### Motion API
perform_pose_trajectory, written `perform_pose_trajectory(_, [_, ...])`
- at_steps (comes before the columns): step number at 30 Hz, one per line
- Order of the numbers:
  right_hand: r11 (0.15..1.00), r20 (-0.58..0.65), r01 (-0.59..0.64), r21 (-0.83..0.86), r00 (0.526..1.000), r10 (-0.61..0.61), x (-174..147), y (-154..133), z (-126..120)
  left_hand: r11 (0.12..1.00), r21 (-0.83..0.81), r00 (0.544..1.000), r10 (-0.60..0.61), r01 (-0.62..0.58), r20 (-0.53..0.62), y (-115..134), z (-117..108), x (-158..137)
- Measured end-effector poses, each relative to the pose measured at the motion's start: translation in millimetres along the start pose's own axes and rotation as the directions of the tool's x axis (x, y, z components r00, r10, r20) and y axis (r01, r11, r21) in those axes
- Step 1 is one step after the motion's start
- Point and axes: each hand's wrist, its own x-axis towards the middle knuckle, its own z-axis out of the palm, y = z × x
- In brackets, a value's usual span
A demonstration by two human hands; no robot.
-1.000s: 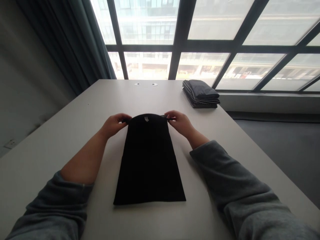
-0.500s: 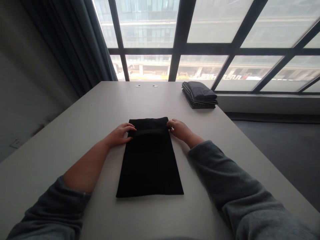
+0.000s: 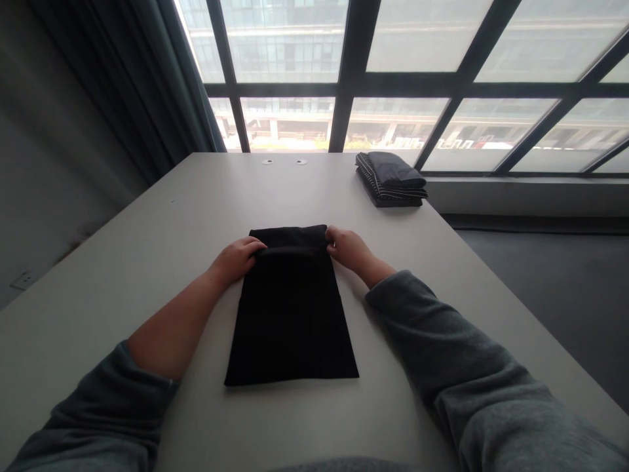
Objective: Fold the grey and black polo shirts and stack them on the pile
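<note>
A folded black garment (image 3: 292, 318) lies flat on the white table, long side running away from me. Near its far end a band is folded over, with a raised, slightly curved edge across the cloth. My left hand (image 3: 240, 257) is closed on the left side of that band, fingertips on top and thumb hidden. On the opposite side, my right hand (image 3: 346, 246) pinches the right edge of the band between thumb and bent fingers. Whether it is a shirt or trousers I cannot tell.
At the table's (image 3: 196, 203) far right corner stands a stack of folded dark clothes (image 3: 390, 179), some with white stripes. Two round cable-hole covers (image 3: 301, 162) sit near the far edge. Behind are large windows (image 3: 289, 121) and a dark curtain (image 3: 167, 85) at left.
The left thumb, visible beside the cloth before, is now tucked out of sight as the fingers close. The right hand's grip shifts slightly at the edge. The whole view moves a little.
</note>
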Motion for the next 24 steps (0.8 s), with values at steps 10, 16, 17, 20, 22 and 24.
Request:
perform_pose_trajectory(10, [0.992,0.089,-0.080,0.096,0.993,0.071,-1.9,-0.1,-2.8,0.988,-0.148,0.999,-0.039,0.037,-0.011,-7.1,-10.7,-7.9])
perform_pose_trajectory(16, [0.996,0.084,-0.064,0.068,0.995,0.059,-3.5,0.9,-4.8,0.948,-0.246,0.959,-0.242,0.202,-0.145,-17.4,-5.4,-5.8])
perform_pose_trajectory(17, [0.997,0.077,-0.053,0.055,0.996,0.049,-3.4,0.1,-5.4,0.936,-0.233,0.940,-0.303,0.262,-0.157,-19.4,-4.1,-4.7])
perform_pose_trajectory(20, [0.998,0.084,-0.023,0.052,0.996,0.018,-3.5,-4.0,-7.4,0.888,-0.179,0.890,-0.445,0.424,-0.098,-25.9,0.0,-2.7])
perform_pose_trajectory(22, [0.997,0.084,-0.027,0.077,0.996,0.021,-4.1,-7.2,-8.8,0.877,-0.146,0.878,-0.472,0.458,-0.082,-30.3,2.6,-2.8])
perform_pose_trajectory(24, [0.991,0.087,-0.053,0.121,0.995,0.043,-4.8,-9.9,-9.7,0.888,-0.114,0.883,-0.456,0.445,-0.109,-33.7,4.3,-3.3])
